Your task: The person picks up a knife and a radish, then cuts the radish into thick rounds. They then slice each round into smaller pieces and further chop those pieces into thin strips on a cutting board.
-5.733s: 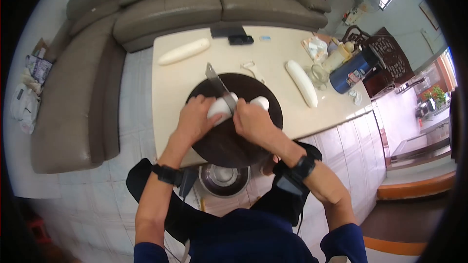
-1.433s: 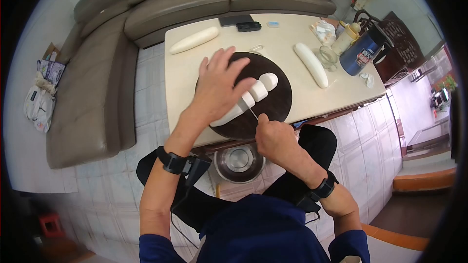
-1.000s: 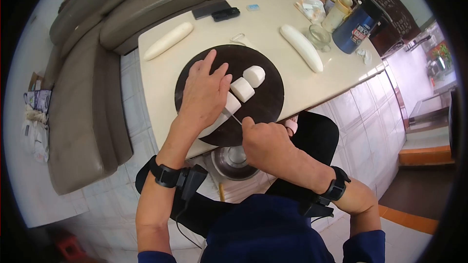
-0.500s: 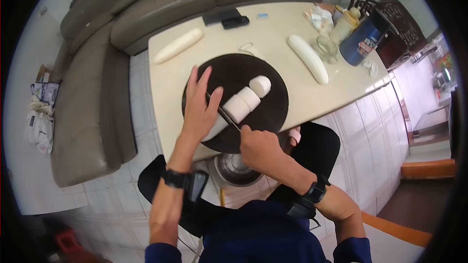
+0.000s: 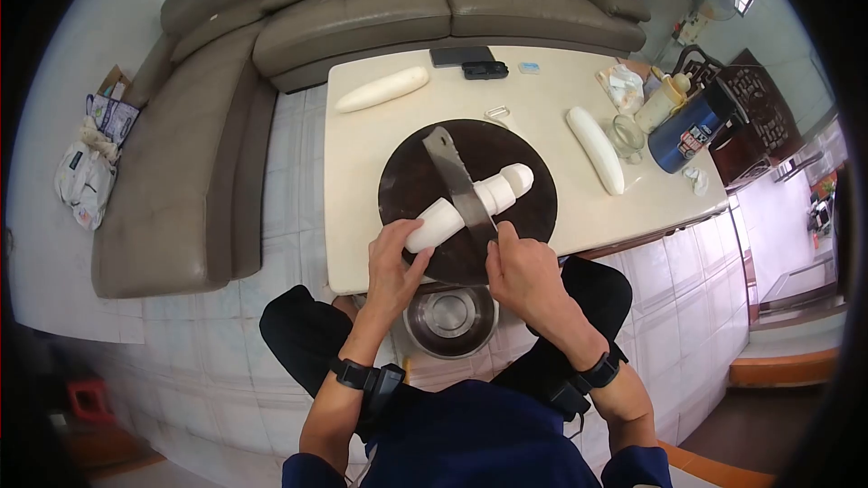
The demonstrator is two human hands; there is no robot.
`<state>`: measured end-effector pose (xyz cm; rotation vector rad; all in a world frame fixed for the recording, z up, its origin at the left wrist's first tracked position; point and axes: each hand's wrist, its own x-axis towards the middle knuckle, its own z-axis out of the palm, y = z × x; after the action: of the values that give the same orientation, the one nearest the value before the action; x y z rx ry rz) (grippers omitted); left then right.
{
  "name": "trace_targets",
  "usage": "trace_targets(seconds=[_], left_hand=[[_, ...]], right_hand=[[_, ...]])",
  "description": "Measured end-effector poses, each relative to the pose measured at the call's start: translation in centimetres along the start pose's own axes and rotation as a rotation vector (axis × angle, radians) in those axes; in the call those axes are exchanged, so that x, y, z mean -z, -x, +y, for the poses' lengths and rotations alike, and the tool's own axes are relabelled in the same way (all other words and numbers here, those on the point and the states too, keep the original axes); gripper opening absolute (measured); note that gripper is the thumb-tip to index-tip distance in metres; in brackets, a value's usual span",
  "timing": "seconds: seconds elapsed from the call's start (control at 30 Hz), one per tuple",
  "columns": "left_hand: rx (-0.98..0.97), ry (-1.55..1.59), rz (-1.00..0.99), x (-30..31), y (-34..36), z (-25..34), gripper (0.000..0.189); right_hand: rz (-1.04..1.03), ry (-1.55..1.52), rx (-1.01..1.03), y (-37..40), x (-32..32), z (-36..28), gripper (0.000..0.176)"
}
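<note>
On a round dark cutting board (image 5: pixel 411 176) lies a peeled white daikon (image 5: pixel 436 224), its near part still one long piece. My left hand (image 5: pixel 393 264) is closed around that piece's near end, thumb on one side and fingers on the other. My right hand (image 5: pixel 527 269) grips a kitchen knife (image 5: pixel 459 179) by its handle, which is mostly hidden in the fist. The broad blade slants across the board between the long piece and several cut chunks (image 5: pixel 494 193) lined up beyond it.
Whole peeled daikons lie on the table (image 5: pixel 348 154), one at the far left (image 5: pixel 384 89) and one at the right (image 5: pixel 595 150). Behind the board is a peeler (image 5: pixel 497 114). A glass jar (image 5: pixel 626 138) and blue flask (image 5: pixel 692 131) stand right. A steel bowl (image 5: pixel 452 321) sits below the table edge.
My left hand has come off the knife's upper side and down onto the daikon's near end. The blade has turned, showing its broad face. The view has shifted.
</note>
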<state>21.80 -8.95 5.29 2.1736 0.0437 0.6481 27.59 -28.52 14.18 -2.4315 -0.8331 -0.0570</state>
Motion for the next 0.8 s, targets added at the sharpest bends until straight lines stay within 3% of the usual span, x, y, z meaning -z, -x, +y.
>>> trace_targets(seconds=[0.17, 0.8], left_hand=[[-0.072, -0.029, 0.036, -0.2, 0.0, 0.4, 0.044], [-0.045, -0.009, 0.025, -0.9, 0.0, 0.0, 0.039]], right_hand=[[-0.049, 0.075, 0.129, 1.1, -0.5, -0.9, 0.012], [-0.15, 0.178, 0.034, 2.7, -2.2, -2.7, 0.017]])
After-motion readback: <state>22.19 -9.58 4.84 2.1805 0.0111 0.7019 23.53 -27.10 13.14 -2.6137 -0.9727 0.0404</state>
